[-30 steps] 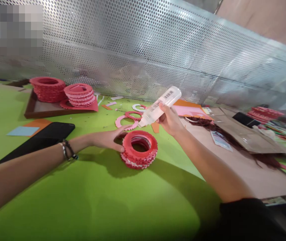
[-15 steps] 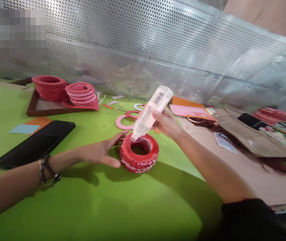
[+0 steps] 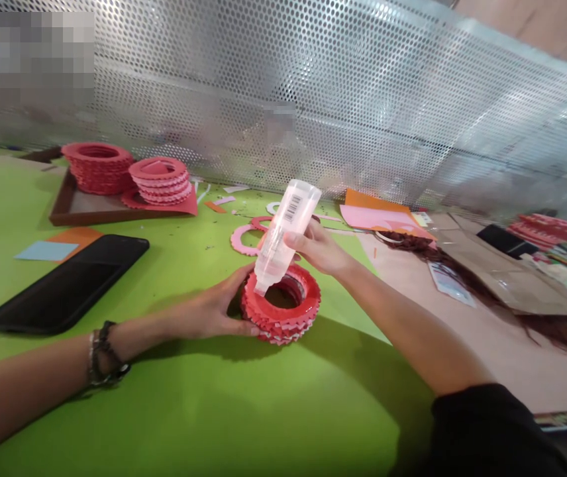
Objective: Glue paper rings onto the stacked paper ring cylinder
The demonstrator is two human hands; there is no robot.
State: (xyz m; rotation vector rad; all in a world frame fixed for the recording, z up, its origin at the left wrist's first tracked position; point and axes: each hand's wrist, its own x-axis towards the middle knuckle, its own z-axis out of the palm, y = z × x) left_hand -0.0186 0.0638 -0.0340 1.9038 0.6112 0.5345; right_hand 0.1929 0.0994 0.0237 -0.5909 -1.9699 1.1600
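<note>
One stack of jagged-edged rings [image 3: 286,328] sits on the desk [image 3: 214,411], its left side loosely gripped by the left hand [image 3: 214,309], apparently for steadiness, while the right hand [image 3: 319,246], closed around the bottle [image 3: 285,228], holds it tip-down at the uppermost ring [image 3: 307,303], presumably for flow.

The right grip [image 3: 317,246] holds a tilted bottle [image 3: 288,222] over stacked rings [image 3: 303,313].

Bottle [image 3: 287,225] was smooth, translucent plastic. Ring stack [image 3: 308,306] looked like paper, glossy on top, rough-edged. Panel [image 3: 313,79] was shiny perforated metal. Sleeve [image 3: 492,427] looked matt cloth.
</note>
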